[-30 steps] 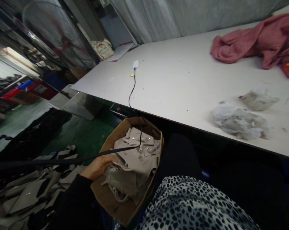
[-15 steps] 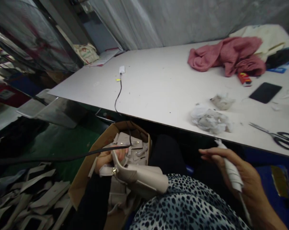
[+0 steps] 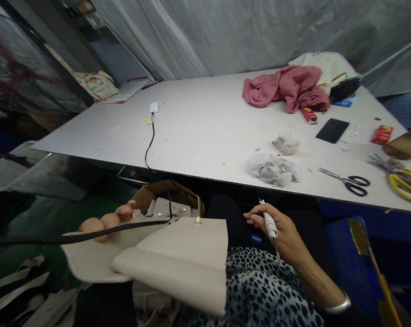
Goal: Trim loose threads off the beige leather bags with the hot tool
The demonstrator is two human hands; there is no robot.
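My left hand (image 3: 105, 222) grips a beige leather bag piece (image 3: 178, 259) and holds it up flat over my lap, fingers curled over its far edge. A small metal fitting (image 3: 198, 220) sits on the piece's top edge. My right hand (image 3: 280, 229) is closed round a white pen-like tool (image 3: 269, 223) with a cord, just below the table's front edge. A black cable (image 3: 90, 232) crosses in front of my left hand.
A cardboard box (image 3: 164, 197) with more beige pieces stands under the white table (image 3: 205, 131). On the table lie crumpled plastic (image 3: 273, 168), black scissors (image 3: 348, 180), yellow-handled scissors (image 3: 401, 179), a phone (image 3: 332, 131), a pink cloth (image 3: 287, 88) and a charger (image 3: 154, 107).
My left hand has lifted the beige piece out of the box and up over my lap. My right hand with the white tool has come in closer.
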